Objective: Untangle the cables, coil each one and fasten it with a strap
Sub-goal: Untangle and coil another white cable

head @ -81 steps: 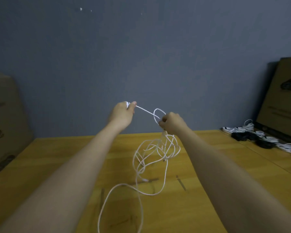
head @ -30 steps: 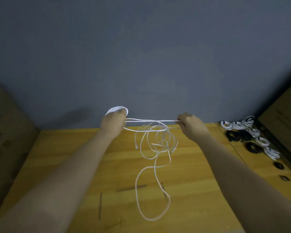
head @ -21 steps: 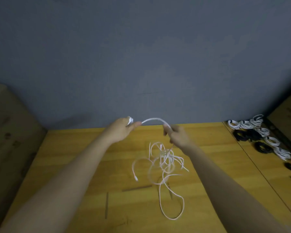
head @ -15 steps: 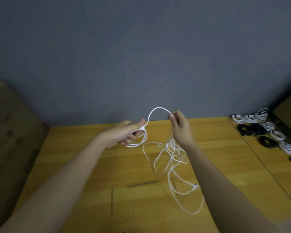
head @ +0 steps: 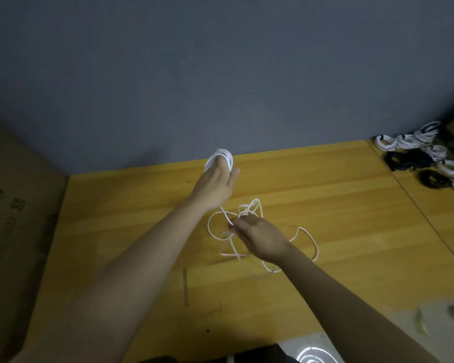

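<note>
The left hand (head: 215,186) holds white cable (head: 249,213) loops round its fingers to keep the coil; the right hand (head: 260,238) pinches loose cable to feed more.

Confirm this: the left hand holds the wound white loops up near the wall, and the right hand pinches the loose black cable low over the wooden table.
Not quite. The cable pinched by the right hand is white, not black, as the head view shows. The rest stands: the left hand holds the wound white loops up near the wall, over the wooden table.
</note>
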`<state>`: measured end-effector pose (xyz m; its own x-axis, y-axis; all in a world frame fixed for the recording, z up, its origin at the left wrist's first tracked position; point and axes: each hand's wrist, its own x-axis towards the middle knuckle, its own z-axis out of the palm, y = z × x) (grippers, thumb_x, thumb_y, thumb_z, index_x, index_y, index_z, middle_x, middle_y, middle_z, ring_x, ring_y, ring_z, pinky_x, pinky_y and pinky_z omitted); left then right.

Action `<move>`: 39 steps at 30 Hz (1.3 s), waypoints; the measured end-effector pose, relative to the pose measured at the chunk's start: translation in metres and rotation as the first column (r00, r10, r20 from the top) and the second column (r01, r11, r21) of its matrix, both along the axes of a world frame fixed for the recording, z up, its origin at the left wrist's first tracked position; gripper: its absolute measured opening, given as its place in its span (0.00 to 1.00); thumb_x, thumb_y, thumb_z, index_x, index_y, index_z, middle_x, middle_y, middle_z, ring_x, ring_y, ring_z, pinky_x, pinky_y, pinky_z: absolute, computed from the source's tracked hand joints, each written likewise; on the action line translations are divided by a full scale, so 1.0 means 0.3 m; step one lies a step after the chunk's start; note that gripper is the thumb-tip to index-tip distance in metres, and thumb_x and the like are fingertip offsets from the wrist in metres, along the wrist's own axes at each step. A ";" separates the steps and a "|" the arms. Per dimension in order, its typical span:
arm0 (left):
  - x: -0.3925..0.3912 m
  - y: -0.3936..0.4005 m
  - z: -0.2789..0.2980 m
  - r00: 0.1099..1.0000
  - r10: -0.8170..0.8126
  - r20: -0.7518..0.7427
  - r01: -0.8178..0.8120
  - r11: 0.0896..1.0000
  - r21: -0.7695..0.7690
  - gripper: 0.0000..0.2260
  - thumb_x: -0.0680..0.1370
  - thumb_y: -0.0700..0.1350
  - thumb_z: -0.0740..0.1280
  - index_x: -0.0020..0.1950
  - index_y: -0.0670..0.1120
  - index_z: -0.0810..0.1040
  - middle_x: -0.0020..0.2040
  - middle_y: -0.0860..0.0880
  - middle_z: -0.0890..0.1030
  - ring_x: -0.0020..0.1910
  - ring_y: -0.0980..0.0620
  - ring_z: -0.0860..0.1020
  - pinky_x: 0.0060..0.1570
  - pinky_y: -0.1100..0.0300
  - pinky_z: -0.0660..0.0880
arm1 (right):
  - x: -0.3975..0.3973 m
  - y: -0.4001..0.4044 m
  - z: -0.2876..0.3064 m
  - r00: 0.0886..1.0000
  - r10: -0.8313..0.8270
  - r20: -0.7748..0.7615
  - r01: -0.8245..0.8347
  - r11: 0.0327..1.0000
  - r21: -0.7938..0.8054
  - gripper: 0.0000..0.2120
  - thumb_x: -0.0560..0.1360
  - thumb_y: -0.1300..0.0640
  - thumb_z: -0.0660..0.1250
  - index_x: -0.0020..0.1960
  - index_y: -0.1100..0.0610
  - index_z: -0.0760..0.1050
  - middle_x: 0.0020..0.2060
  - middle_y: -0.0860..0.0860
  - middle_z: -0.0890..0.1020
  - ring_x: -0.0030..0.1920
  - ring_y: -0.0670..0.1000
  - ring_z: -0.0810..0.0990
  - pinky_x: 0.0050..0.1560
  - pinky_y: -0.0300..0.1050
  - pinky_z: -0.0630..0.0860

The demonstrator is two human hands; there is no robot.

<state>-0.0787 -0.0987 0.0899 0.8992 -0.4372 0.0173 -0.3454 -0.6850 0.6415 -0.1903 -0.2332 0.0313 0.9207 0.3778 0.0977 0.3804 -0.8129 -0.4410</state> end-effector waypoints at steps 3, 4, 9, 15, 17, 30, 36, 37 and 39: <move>-0.009 0.013 -0.042 0.983 -0.165 -0.081 0.182 0.940 0.289 0.20 0.82 0.57 0.54 0.55 0.40 0.67 0.53 0.38 0.76 0.53 0.40 0.76 0.49 0.50 0.69 | 0.058 -0.093 0.040 0.983 -0.079 0.166 0.073 0.996 0.044 0.15 0.80 0.52 0.55 0.52 0.59 0.77 0.39 0.56 0.79 0.44 0.57 0.75 0.42 0.49 0.70; -0.011 0.016 -0.048 0.969 -0.208 -0.134 0.233 0.947 0.222 0.18 0.81 0.59 0.54 0.48 0.43 0.67 0.47 0.43 0.74 0.48 0.43 0.76 0.48 0.51 0.69 | 0.082 -0.129 0.054 0.976 -0.149 0.160 0.135 0.986 0.094 0.13 0.79 0.54 0.56 0.52 0.59 0.78 0.40 0.56 0.79 0.44 0.55 0.74 0.42 0.47 0.69; -0.027 -0.022 -0.012 0.890 -0.356 -0.284 0.377 0.926 0.021 0.17 0.81 0.54 0.59 0.37 0.45 0.68 0.31 0.53 0.68 0.31 0.55 0.67 0.36 0.56 0.63 | 0.202 -0.255 0.022 0.963 -0.266 -0.035 0.268 0.951 0.153 0.10 0.78 0.54 0.64 0.48 0.59 0.81 0.40 0.55 0.81 0.46 0.58 0.76 0.45 0.45 0.66; 0.015 -0.057 0.026 0.688 -0.304 -0.659 -0.146 0.831 -0.536 0.15 0.82 0.45 0.58 0.36 0.44 0.69 0.22 0.53 0.60 0.18 0.58 0.56 0.19 0.68 0.55 | 0.201 -0.229 -0.083 0.944 -0.322 0.076 0.306 0.937 0.169 0.13 0.76 0.49 0.61 0.54 0.56 0.76 0.46 0.56 0.77 0.45 0.57 0.77 0.43 0.44 0.69; 0.038 -0.052 0.015 0.724 -0.215 -0.655 -0.314 0.743 -0.591 0.14 0.82 0.43 0.58 0.38 0.42 0.72 0.21 0.53 0.60 0.18 0.58 0.56 0.19 0.68 0.55 | 0.179 -0.233 -0.110 0.927 -0.370 0.057 0.351 0.913 0.206 0.10 0.77 0.55 0.62 0.57 0.54 0.74 0.50 0.56 0.75 0.45 0.53 0.76 0.39 0.41 0.67; 0.177 -0.031 -0.036 0.769 0.309 -0.559 -0.612 0.608 -0.506 0.14 0.82 0.39 0.56 0.38 0.43 0.74 0.18 0.56 0.61 0.16 0.60 0.58 0.18 0.69 0.55 | 0.183 -0.440 -0.176 0.582 -0.767 -0.270 0.813 0.547 0.196 0.08 0.76 0.69 0.61 0.54 0.65 0.75 0.52 0.64 0.72 0.47 0.65 0.75 0.49 0.45 0.66; 0.121 -0.140 0.059 0.878 -0.022 -0.478 -0.228 0.859 -0.458 0.14 0.82 0.40 0.59 0.37 0.45 0.76 0.21 0.54 0.61 0.19 0.59 0.58 0.21 0.65 0.55 | 0.284 -0.321 -0.025 0.937 -0.341 -0.075 0.344 0.866 0.362 0.23 0.73 0.59 0.64 0.67 0.60 0.71 0.63 0.54 0.74 0.64 0.51 0.70 0.66 0.39 0.63; 0.113 -0.151 0.077 0.875 -0.063 -0.480 -0.200 0.856 -0.476 0.14 0.82 0.41 0.58 0.38 0.44 0.75 0.22 0.54 0.61 0.19 0.58 0.58 0.21 0.64 0.55 | 0.298 -0.287 -0.008 0.970 -0.212 -0.123 0.244 0.875 0.417 0.21 0.75 0.58 0.64 0.67 0.60 0.72 0.62 0.51 0.74 0.64 0.49 0.70 0.66 0.36 0.62; 0.104 -0.164 0.110 0.860 -0.091 -0.503 -0.217 0.826 -0.521 0.14 0.83 0.44 0.58 0.38 0.43 0.73 0.21 0.54 0.61 0.19 0.57 0.57 0.21 0.64 0.56 | 0.314 -0.230 -0.005 0.963 -0.067 -0.261 0.190 0.855 0.482 0.13 0.79 0.55 0.61 0.59 0.59 0.77 0.56 0.50 0.80 0.58 0.48 0.76 0.64 0.40 0.68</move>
